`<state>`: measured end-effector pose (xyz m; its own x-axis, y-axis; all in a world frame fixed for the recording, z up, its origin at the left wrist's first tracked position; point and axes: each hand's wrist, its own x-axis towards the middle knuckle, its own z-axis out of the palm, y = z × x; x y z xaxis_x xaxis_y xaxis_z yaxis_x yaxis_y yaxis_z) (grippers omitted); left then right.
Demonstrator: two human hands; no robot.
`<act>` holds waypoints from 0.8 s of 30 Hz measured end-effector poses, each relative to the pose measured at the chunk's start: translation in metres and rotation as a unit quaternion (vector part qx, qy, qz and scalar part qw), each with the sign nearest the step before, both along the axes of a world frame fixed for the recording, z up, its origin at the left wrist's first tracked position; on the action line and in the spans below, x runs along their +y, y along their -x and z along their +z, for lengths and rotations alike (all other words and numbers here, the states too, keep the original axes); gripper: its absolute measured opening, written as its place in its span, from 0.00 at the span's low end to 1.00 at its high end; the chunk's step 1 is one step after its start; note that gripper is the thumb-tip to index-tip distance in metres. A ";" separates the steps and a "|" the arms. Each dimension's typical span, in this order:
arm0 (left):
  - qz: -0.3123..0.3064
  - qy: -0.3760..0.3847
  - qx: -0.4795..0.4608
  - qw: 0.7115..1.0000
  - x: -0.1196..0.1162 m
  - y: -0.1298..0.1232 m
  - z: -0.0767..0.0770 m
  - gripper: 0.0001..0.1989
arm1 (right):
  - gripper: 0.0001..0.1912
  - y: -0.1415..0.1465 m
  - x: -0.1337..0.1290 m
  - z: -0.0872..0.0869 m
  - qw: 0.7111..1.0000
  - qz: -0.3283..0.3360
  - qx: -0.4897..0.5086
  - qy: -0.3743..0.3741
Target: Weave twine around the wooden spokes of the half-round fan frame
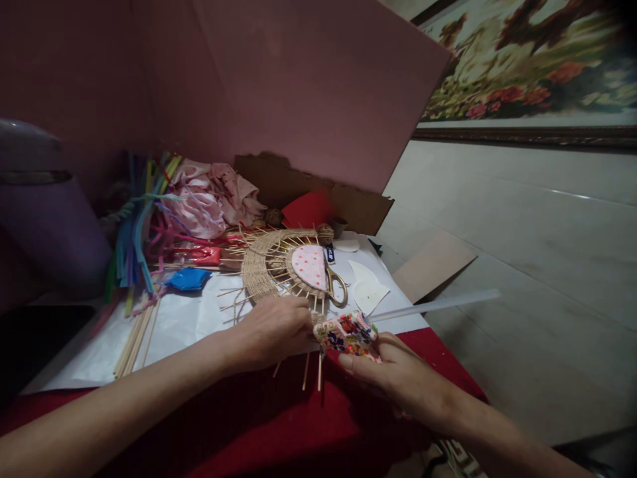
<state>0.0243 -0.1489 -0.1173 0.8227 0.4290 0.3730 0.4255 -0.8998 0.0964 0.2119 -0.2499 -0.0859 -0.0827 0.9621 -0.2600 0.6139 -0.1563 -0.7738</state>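
Observation:
A half-round twine weaving (255,273) on thin wooden sticks lies before me, its stick ends poking out all around. At its middle is a pink dotted fabric half-circle (308,265). My left hand (271,332) is closed on the weaving's lower edge, the fingertips partly hidden. In my right hand (398,372) is a flower-patterned glue gun (346,334), its front end close to my left fingers. A long translucent glue stick (438,305) juts from its rear. Scissors (339,292) with gold handles rest partly under the weaving.
Left of the weaving are a blue packet (188,279), loose wooden sticks (135,342) and colourful pipe cleaners (132,232). Behind lie crumpled pink fabric (199,199) and red sheet material (306,209). A white cut-out (369,292) sits near the table's right edge; a pink panel (298,86) stands behind.

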 end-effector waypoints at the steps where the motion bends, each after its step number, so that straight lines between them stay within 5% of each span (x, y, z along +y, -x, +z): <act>1: -0.003 -0.001 -0.003 1.000 0.000 0.000 0.000 0.12 | 0.14 0.000 0.000 0.000 1.000 0.002 0.002 -0.004; 24: 0.004 0.002 0.005 1.000 0.000 0.000 -0.002 0.11 | 0.09 0.001 0.000 0.004 0.998 0.022 0.056 0.018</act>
<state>0.0239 -0.1485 -0.1195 0.8229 0.4366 0.3637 0.4333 -0.8962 0.0953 0.2106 -0.2503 -0.0823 -0.1552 0.9472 -0.2805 0.5308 -0.1595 -0.8323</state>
